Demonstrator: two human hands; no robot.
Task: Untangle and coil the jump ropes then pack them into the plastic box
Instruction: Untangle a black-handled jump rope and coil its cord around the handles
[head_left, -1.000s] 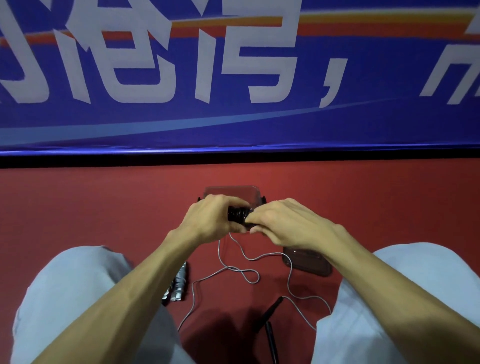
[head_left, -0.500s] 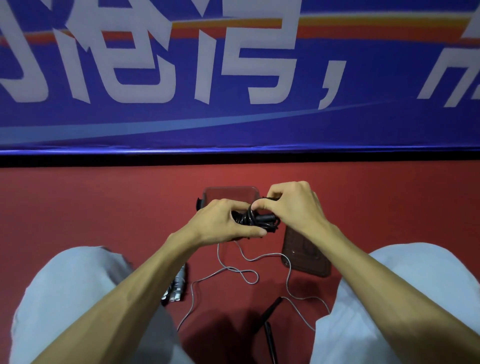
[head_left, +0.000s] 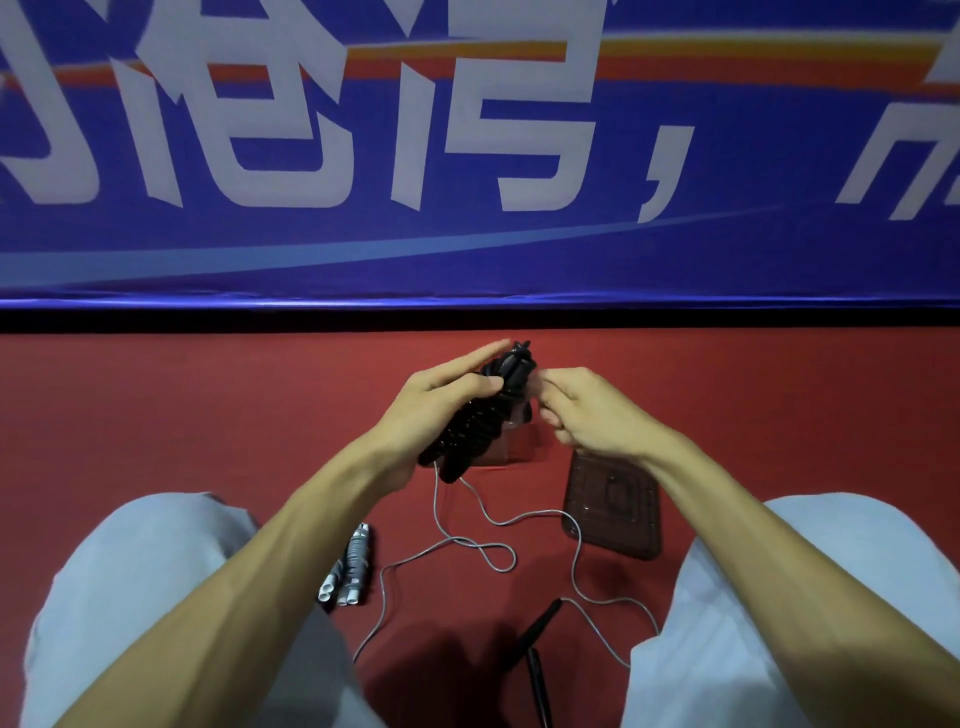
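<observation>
My left hand (head_left: 441, 400) holds a black jump rope (head_left: 480, 421), wound into a tight bundle and raised upright above the floor, with my thumb across it. My right hand (head_left: 587, 410) is at the bundle's upper right, its curled and blurred fingertips pinching the cord there. Right behind the bundle on the red floor stands the clear plastic box (head_left: 517, 449), mostly hidden. A thin grey jump rope (head_left: 485, 551) lies loose in loops between my knees, running to black handles (head_left: 535, 644) near the bottom edge.
The box's dark clear lid (head_left: 613, 506) lies flat to the right of the box. A pair of grey-white ribbed handles (head_left: 350, 566) rests by my left knee. My knees frame both sides. A blue banner wall closes the far side.
Both hands have lifted the black bundle and turned it upright. My right hand moved from on top of the bundle to its right side.
</observation>
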